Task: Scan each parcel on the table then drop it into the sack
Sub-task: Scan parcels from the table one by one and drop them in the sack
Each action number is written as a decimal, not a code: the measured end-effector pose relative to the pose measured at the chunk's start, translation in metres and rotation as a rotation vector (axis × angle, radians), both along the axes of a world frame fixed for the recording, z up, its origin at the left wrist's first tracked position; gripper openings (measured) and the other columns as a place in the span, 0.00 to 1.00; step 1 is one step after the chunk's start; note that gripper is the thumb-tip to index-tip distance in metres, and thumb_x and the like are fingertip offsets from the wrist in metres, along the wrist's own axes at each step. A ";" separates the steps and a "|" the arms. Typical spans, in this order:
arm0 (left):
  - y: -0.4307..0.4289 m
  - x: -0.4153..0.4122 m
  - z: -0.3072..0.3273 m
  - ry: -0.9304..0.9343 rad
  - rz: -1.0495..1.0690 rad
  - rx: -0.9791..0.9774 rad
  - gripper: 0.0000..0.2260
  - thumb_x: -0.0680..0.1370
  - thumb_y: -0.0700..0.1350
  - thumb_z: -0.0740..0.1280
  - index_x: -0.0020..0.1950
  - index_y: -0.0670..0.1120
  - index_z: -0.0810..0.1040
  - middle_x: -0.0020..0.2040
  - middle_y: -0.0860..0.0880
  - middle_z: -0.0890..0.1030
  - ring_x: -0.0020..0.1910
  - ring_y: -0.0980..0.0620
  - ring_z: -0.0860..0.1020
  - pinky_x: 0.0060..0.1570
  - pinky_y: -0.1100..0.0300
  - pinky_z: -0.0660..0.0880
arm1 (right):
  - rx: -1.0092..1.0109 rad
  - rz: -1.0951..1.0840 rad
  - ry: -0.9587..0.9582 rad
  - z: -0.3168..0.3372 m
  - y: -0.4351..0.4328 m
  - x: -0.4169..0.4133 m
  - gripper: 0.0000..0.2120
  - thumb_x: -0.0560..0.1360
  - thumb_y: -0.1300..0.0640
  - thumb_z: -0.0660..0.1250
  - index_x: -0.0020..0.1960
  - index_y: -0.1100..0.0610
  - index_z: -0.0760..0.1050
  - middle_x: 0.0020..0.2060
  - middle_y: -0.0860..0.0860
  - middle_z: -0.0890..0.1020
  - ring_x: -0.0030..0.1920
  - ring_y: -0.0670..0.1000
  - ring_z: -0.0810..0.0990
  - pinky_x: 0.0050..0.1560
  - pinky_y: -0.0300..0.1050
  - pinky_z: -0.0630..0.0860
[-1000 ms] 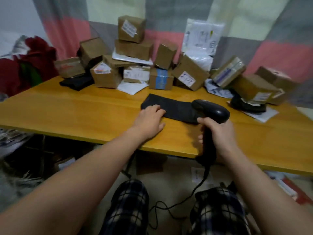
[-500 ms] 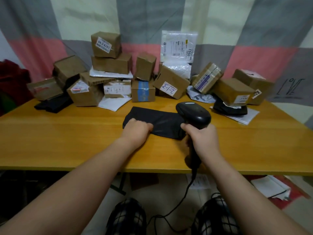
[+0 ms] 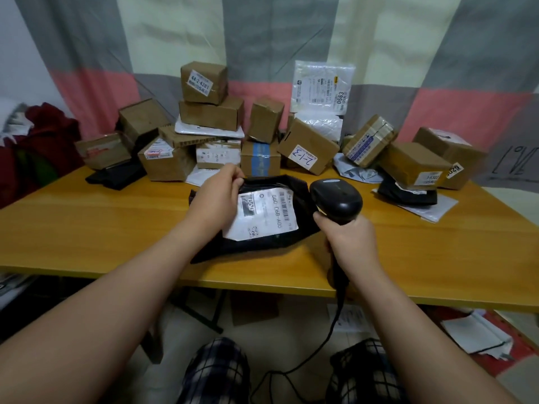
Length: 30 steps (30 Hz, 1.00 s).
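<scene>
Hands, left to right: left hand (image 3: 217, 196) pinches the far edge of the flat black plastic mailer bag (image 3: 256, 247). The bag is now tipped up off the yellow wooden table (image 3: 87, 228), and its white printed label (image 3: 262, 214) shows where a blank face lay before. Right hand (image 3: 347, 237) grips the black corded handheld scanner (image 3: 335, 201) just beside the label. Scan judged imminent; no sack in view.

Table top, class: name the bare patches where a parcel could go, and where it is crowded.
The table has bare wood on the left, between the black packet, the front edge and the left hand gripping the black parcel. Another lies right of the scanner, before the white mailer. The back is crowded with boxes.
</scene>
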<state>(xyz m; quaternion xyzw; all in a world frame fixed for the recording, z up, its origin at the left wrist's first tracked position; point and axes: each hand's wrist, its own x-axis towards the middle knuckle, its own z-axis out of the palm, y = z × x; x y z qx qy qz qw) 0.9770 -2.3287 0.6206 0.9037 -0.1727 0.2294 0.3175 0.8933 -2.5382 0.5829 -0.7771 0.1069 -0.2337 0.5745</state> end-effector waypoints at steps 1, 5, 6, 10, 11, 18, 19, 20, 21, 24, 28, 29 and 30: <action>0.001 0.003 -0.001 0.026 0.014 -0.012 0.03 0.83 0.42 0.58 0.50 0.47 0.69 0.44 0.50 0.75 0.42 0.50 0.72 0.39 0.57 0.64 | 0.004 -0.002 0.001 -0.001 0.000 0.000 0.09 0.70 0.52 0.74 0.48 0.54 0.78 0.38 0.52 0.81 0.44 0.56 0.82 0.46 0.53 0.79; 0.001 0.011 -0.018 0.226 0.057 0.125 0.04 0.83 0.43 0.58 0.50 0.45 0.70 0.49 0.43 0.78 0.45 0.46 0.73 0.42 0.55 0.67 | -0.005 -0.005 -0.004 -0.001 0.000 0.002 0.12 0.70 0.52 0.73 0.51 0.57 0.79 0.36 0.50 0.80 0.41 0.54 0.80 0.39 0.47 0.74; 0.001 0.013 -0.025 0.298 0.054 0.165 0.05 0.83 0.45 0.58 0.53 0.44 0.71 0.53 0.42 0.78 0.47 0.45 0.74 0.44 0.54 0.69 | -0.013 0.002 0.005 0.000 0.000 0.002 0.12 0.71 0.52 0.73 0.50 0.58 0.79 0.34 0.49 0.79 0.40 0.53 0.79 0.38 0.44 0.71; 0.009 0.011 -0.040 0.590 0.044 0.325 0.25 0.78 0.56 0.65 0.69 0.42 0.68 0.65 0.42 0.74 0.61 0.43 0.74 0.60 0.50 0.71 | -0.040 0.058 0.036 0.003 0.006 0.005 0.10 0.71 0.53 0.73 0.49 0.56 0.78 0.34 0.48 0.78 0.40 0.52 0.78 0.38 0.42 0.70; 0.011 0.011 -0.039 0.624 0.041 0.334 0.26 0.77 0.56 0.67 0.67 0.42 0.69 0.63 0.43 0.76 0.59 0.44 0.75 0.58 0.51 0.72 | -0.058 0.071 0.037 0.004 0.008 0.006 0.09 0.71 0.53 0.73 0.48 0.55 0.78 0.35 0.48 0.78 0.40 0.52 0.78 0.39 0.42 0.70; 0.011 0.010 -0.019 0.367 0.062 -0.095 0.09 0.78 0.47 0.68 0.39 0.47 0.75 0.35 0.51 0.77 0.38 0.50 0.76 0.35 0.58 0.71 | -0.162 0.100 0.034 0.008 0.018 0.010 0.08 0.70 0.53 0.72 0.38 0.49 0.73 0.32 0.48 0.78 0.37 0.54 0.78 0.38 0.46 0.73; 0.008 0.008 -0.015 0.272 0.055 -0.256 0.07 0.78 0.45 0.67 0.41 0.46 0.76 0.35 0.52 0.77 0.36 0.53 0.76 0.33 0.60 0.70 | -0.163 0.091 0.020 0.008 0.017 0.010 0.08 0.70 0.54 0.72 0.38 0.49 0.73 0.31 0.48 0.78 0.37 0.55 0.78 0.39 0.48 0.75; 0.006 0.006 -0.011 0.193 0.044 -0.421 0.05 0.79 0.44 0.67 0.43 0.46 0.77 0.36 0.53 0.78 0.37 0.55 0.76 0.33 0.62 0.70 | -0.162 0.083 0.011 0.007 0.017 0.010 0.09 0.70 0.54 0.73 0.37 0.50 0.73 0.31 0.49 0.78 0.37 0.55 0.78 0.40 0.51 0.76; 0.004 0.004 -0.009 0.145 0.023 -0.568 0.04 0.79 0.44 0.66 0.45 0.45 0.77 0.39 0.52 0.80 0.39 0.55 0.78 0.36 0.63 0.73 | -0.161 0.079 0.011 0.007 0.016 0.010 0.09 0.70 0.54 0.73 0.37 0.50 0.73 0.31 0.49 0.78 0.37 0.55 0.79 0.41 0.52 0.76; 0.001 0.006 -0.013 0.197 -0.059 -0.710 0.02 0.78 0.40 0.67 0.50 0.44 0.77 0.46 0.48 0.82 0.45 0.52 0.81 0.44 0.60 0.78 | -0.150 0.089 0.014 0.006 0.015 0.009 0.08 0.70 0.54 0.73 0.39 0.50 0.74 0.32 0.50 0.79 0.37 0.55 0.80 0.42 0.52 0.78; 0.001 0.006 -0.029 0.327 -0.101 -0.717 0.07 0.77 0.36 0.68 0.54 0.42 0.78 0.46 0.49 0.83 0.45 0.52 0.82 0.44 0.63 0.79 | -0.146 0.091 0.000 0.007 0.015 0.006 0.07 0.69 0.52 0.73 0.40 0.51 0.76 0.32 0.51 0.80 0.37 0.55 0.81 0.43 0.57 0.80; 0.001 0.005 -0.031 0.333 -0.108 -0.751 0.07 0.77 0.36 0.68 0.53 0.43 0.79 0.46 0.49 0.83 0.46 0.52 0.82 0.45 0.62 0.79 | -0.147 0.096 -0.012 0.007 0.016 0.003 0.07 0.69 0.52 0.74 0.39 0.51 0.76 0.31 0.51 0.80 0.36 0.55 0.81 0.42 0.57 0.80; 0.001 0.003 -0.033 0.335 -0.117 -0.790 0.06 0.76 0.35 0.68 0.51 0.44 0.79 0.46 0.49 0.83 0.46 0.52 0.82 0.45 0.62 0.79 | -0.146 0.103 -0.028 0.007 0.018 0.000 0.08 0.69 0.52 0.74 0.38 0.51 0.76 0.30 0.50 0.80 0.36 0.54 0.81 0.41 0.55 0.80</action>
